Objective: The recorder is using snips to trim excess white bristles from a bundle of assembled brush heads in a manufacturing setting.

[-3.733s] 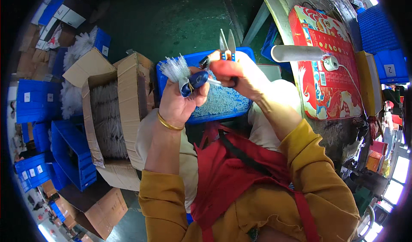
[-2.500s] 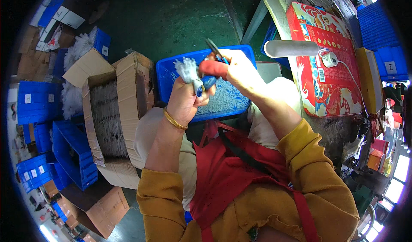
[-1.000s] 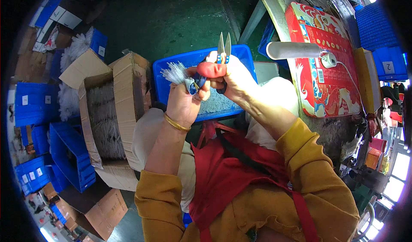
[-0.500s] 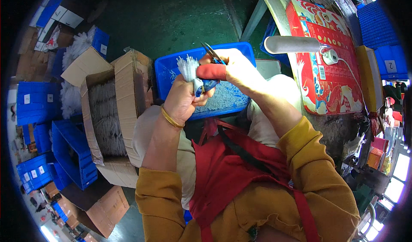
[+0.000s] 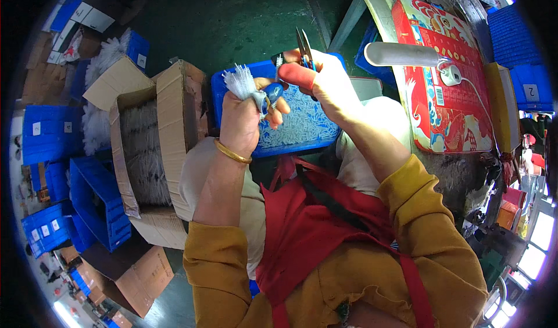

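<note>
One white tassel gripped in left hand, one scissors in right hand.

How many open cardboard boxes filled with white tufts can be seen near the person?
1: the open cardboard box stands to the person's left, beside the blue tray, full of white tufts. Other cardboard boxes lie around; their contents are unclear.
</note>
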Tool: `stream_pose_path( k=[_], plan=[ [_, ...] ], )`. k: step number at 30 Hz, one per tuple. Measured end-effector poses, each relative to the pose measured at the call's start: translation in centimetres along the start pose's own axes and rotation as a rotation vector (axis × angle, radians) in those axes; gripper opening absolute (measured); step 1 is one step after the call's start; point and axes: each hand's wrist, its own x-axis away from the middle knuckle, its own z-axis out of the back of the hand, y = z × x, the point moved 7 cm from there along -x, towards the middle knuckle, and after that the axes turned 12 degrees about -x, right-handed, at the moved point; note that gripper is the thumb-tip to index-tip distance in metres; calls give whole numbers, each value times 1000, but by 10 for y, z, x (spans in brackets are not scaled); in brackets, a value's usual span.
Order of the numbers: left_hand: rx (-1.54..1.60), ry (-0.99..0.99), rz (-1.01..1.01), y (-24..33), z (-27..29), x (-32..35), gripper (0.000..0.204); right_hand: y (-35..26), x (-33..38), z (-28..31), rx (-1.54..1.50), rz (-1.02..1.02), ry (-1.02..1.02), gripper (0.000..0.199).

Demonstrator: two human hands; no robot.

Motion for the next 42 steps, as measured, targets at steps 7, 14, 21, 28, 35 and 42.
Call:
stream_pose_path(
  k=[7,14,21,28,35,42],
  plan=[
    [66,111,83,-3,8,2,21,-28,32,-40,576,790,-273,18],
    [209,-11,78,7,2,4,22,-2,3,-6,-181,-26,-69,15],
    [578,5,83,-6,-4,-3,12,-5,4,-21,24,94,-264,15],
    [513,37,124,-14,-3,0,19,18,0,-16,-336,-131,-251,14],
    [553,-40,144,-16,-8,-6,13,22,-4,-18,-454,-98,-144,10],
    [494,-57,53,-14,-14,-10,17,31,-9,-13,-640,-43,-64,13]
  ],
)
